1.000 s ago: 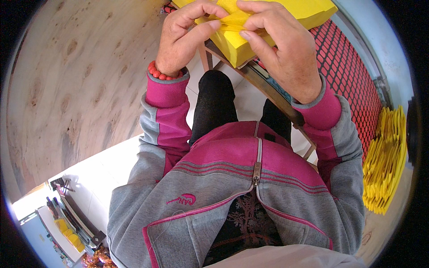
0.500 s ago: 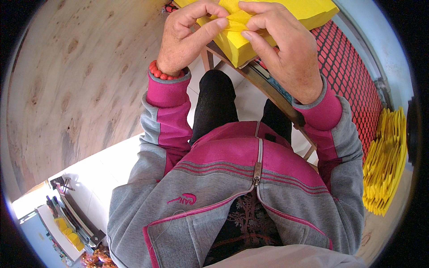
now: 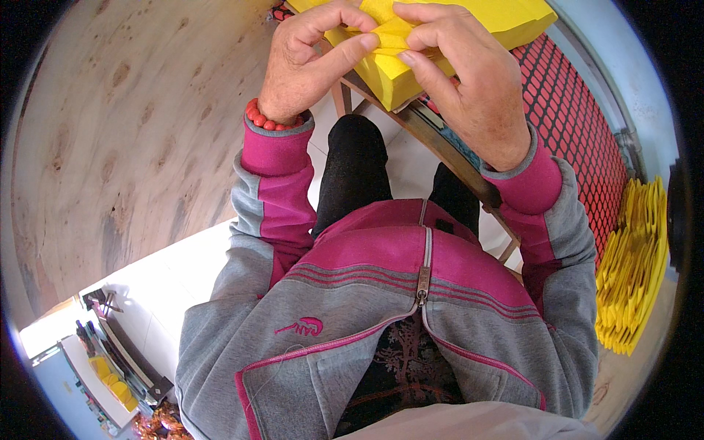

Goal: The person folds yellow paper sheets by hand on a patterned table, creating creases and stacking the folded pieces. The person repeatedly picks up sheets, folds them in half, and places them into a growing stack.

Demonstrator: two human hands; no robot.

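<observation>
Pinching one yellow sheet (image 3: pixel 392 33): two hands, left hand (image 3: pixel 308 62), right hand (image 3: pixel 469 81).

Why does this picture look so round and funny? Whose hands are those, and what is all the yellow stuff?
The picture comes from a small camera worn on a person's head, looking down. Its lens is very wide, so straight edges bend and the picture looks round. There is no machine here, only a person sitting, so you see their grey and pink jacket and dark trousers from above.

The left hand, with a red bead bracelet on its wrist, and the right hand pinch a folded yellow paper sheet between their fingertips. It lies on top of a thick stack of yellow paper that rests on a wooden stand.

To the person's right is a red mesh panel, and beyond it a pile of folded yellow papers. To the left is a big wooden board.
</observation>
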